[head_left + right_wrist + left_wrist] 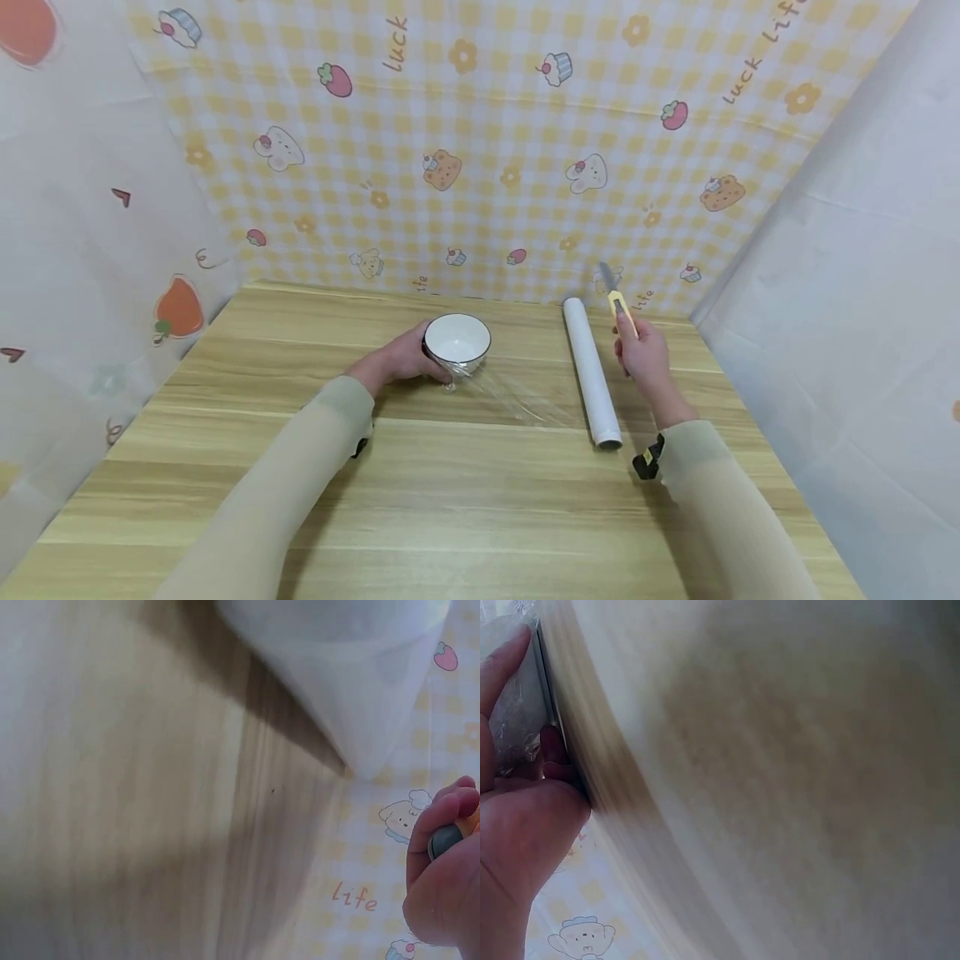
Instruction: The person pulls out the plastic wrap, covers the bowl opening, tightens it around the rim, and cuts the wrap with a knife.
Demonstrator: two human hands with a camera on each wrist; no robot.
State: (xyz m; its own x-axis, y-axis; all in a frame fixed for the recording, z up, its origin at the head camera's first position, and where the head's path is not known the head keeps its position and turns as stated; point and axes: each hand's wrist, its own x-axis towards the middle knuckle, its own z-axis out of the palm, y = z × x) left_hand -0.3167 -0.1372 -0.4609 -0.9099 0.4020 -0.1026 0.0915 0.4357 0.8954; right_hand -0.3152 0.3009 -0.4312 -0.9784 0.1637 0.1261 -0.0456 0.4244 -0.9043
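Note:
On the wooden table, my left hand (411,353) grips a white bowl (459,337) with a dark rim from its left side, the thumb in front. Clear plastic wrap (517,398) clings to the bowl's front and stretches right toward a white roll of plastic wrap (592,375). In the left wrist view, crinkled film shows beside the left hand (525,817). My right hand (645,354) holds a yellow utility knife (619,308), blade out and pointing up and away, right of the roll. In the right wrist view, fingers curl round the knife's grey end (445,841).
A wooden tabletop (465,517) lies under everything. Behind it hangs a yellow checked cloth (480,208) with cartoon prints, close to the knife blade. Pale cloth walls (862,275) stand at both sides.

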